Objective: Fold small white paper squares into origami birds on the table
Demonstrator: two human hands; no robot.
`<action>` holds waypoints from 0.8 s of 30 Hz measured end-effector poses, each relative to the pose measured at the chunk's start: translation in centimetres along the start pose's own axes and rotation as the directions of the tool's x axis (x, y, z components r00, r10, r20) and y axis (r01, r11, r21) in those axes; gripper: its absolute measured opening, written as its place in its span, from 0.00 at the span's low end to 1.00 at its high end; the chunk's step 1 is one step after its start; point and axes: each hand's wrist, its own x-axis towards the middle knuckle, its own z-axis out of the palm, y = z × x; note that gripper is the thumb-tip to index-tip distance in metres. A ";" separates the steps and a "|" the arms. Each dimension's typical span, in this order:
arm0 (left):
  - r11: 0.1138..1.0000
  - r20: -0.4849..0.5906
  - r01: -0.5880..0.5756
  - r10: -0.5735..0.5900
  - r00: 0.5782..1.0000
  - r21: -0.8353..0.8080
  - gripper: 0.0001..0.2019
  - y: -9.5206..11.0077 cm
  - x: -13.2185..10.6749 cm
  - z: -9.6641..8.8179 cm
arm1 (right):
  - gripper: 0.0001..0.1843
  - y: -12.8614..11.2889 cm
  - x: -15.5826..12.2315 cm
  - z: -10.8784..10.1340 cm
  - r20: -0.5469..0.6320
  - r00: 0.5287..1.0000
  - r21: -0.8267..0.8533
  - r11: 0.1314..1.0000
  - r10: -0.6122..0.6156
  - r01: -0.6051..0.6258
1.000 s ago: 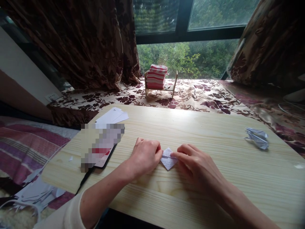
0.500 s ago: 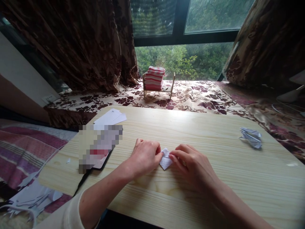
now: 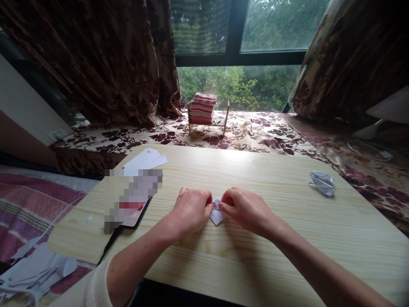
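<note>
A small folded piece of white paper (image 3: pixel 217 215) lies on the light wooden table (image 3: pixel 243 260), near its middle. My left hand (image 3: pixel 191 209) is curled, its fingertips pinching the paper's left edge. My right hand (image 3: pixel 245 209) is curled too and presses the paper's upper right side. Both hands meet over the paper and hide its top part.
A finished folded paper figure (image 3: pixel 322 182) sits at the table's right. White sheets (image 3: pixel 143 160) and a blurred flat item (image 3: pixel 132 198) lie at the left. Beyond the table, a small wooden rack with striped cloth (image 3: pixel 204 110) stands by the window. Paper scraps (image 3: pixel 38 268) lie lower left.
My right hand has slid left and closed in on the paper, meeting my left hand. The paper now shows less between the fingers. The view has shifted slightly.
</note>
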 end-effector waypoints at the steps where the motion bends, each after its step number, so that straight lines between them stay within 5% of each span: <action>1: 1.000 -0.001 -0.002 0.002 1.000 -0.007 0.09 -0.1 0.0 0.0 | 0.08 -0.1 0.2 -0.1 0.006 1.000 0.007 1.000 -0.002 0.002; 6: 0.997 -0.053 -0.055 0.052 0.997 -0.052 0.09 -0.9 -0.5 0.7 | 0.06 0.4 0.4 0.5 -0.013 1.000 0.071 0.997 -0.026 0.026; 14: 0.953 -0.218 -0.113 0.052 0.975 -0.280 0.05 -1.9 -1.0 2.2 | 0.10 1.3 -0.2 1.5 -0.046 0.996 0.465 0.881 -0.080 0.092; 24: 0.926 -0.264 -0.155 0.063 0.962 -0.344 0.04 -1.6 -1.3 2.5 | 0.11 1.2 0.1 1.4 -0.044 0.986 0.493 0.854 -0.162 0.163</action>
